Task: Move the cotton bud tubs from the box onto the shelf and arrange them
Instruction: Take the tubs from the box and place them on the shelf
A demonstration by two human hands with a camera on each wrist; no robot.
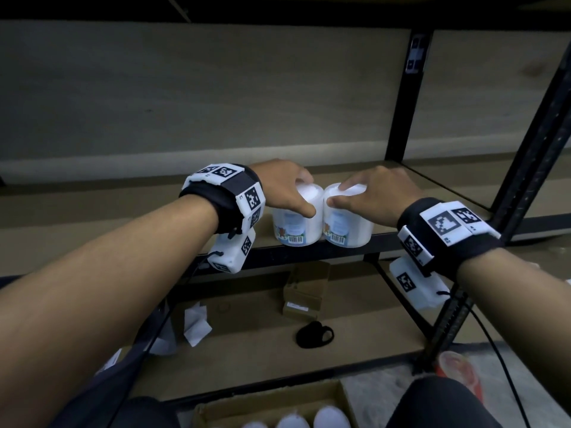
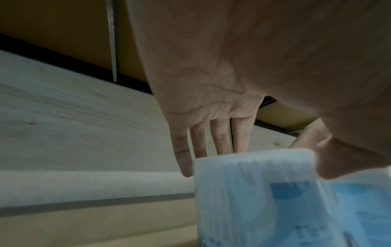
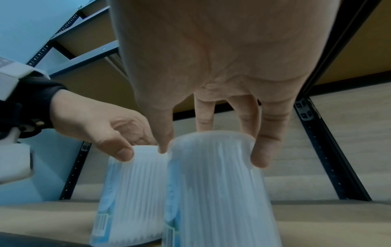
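Both hands [image 1: 324, 193] atop shelved tubs [image 1: 321, 223]

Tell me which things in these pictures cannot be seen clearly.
- Box, head view: cut off by the bottom edge; tub count unknown.
- Label text on the left tub and right tub: too small, blurred in wrist views.
- Tub lids: partly covered by left hand and right hand.

- Stockroom or shop backroom, by the look.
- Black slotted-steel rack [image 1: 404, 97] with board shelves [image 1: 185, 211], mostly bare.
- Barcoded retail tubs [image 1: 296, 223] at the shelf edge; more in an open cardboard carton [image 1: 216, 412] on the floor.
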